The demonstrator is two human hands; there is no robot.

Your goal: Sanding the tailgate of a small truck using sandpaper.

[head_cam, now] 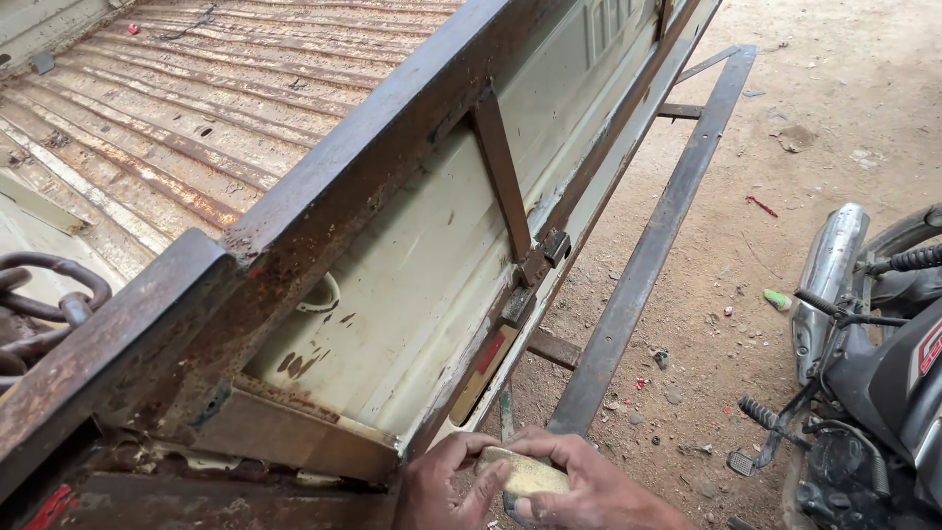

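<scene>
Both hands close on one small pale block, likely a folded piece of sandpaper or a rubbing block (pixel 527 475), at the bottom centre of the frame: the left hand (pixel 444 486) pinches its left end with fingers curled over the top, and the right hand (pixel 589 491) wraps the right end, thumb pressed along the near edge. Neither grip is apart; each is clamped on the block.

Filling the upper left and middle is a rusty truck bed (pixel 196 108) with ribbed flooring, and its cream-painted side panel (pixel 412 265) runs diagonally from the lower left up toward the top right. A dark steel side rail (pixel 648 245) runs parallel just outside the panel. At the right edge stands a motorcycle (pixel 873 383) on bare dirt ground (pixel 785 118). A heavy rusted chain (pixel 44 304) lies at the left edge. A small hinge latch (pixel 546 253) sits at mid-panel.

The block lies at the panel's lower corner, touching or just beside the rusted edge; its long axis runs roughly left to right across the frame, tilted slightly down to the right.

As a judgement, the jagged, flaking metal close to the knuckles could scrape skin if the block slips, and the small grip leaves fingertips exposed to the panel's sharp lip.
</scene>
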